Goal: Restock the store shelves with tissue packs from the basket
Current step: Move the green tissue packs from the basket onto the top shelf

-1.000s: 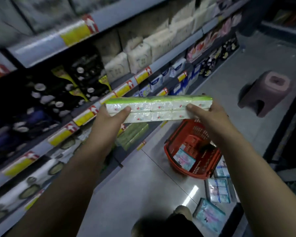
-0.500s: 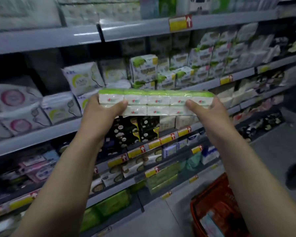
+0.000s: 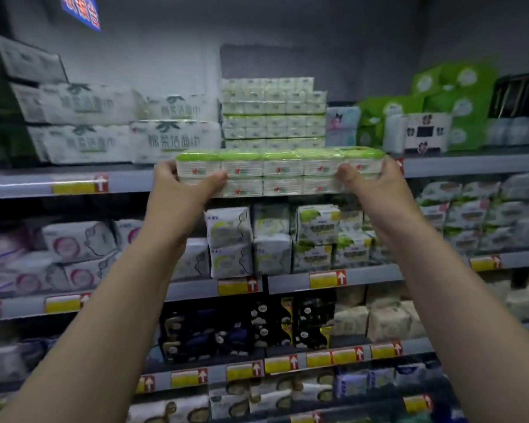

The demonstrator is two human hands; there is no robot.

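Head view: the camera faced the shelving, with both bare arms reaching up from the lower corners toward the centre.
Pack (image 3: 280, 170): a long tissue pack, green along the top and white below, with two rows of small packets under clear wrap. It sat level at the centre of the frame, a little above mid-height, across the front edge of the top shelf (image 3: 129, 181).
Contact with shelf: could not be told, because the pack covered that stretch of the edge.
Left hand (image 3: 180, 193): it gripped the pack's left end. The thumb (image 3: 217, 178) pressed on the front face, and the other fingers curled round the end, mostly hidden.
Right hand (image 3: 370, 184): it gripped the right end the same way, with the thumb on the front face and the fingers wrapped round the end.
Tag (image 3: 77, 186): yellow with a red arrow panel, on the top shelf's edge at left of centre.
Stack (image 3: 272, 111): matching green-and-white packs were piled on the top shelf, directly above the held pack at upper centre.
White packs (image 3: 104, 126): large, with green print, just left of the stack at upper left.
Green bags (image 3: 452, 99): on the same shelf at upper right.
Second shelf (image 3: 379, 276): below the hands, it carried white packs with green marks at centre and pink-ringed ones at left.
Black packs (image 3: 251, 325): at lower centre, between the forearms, one shelf further down.
Sign (image 3: 80, 10): blue with red characters, in the top left corner, blurred.
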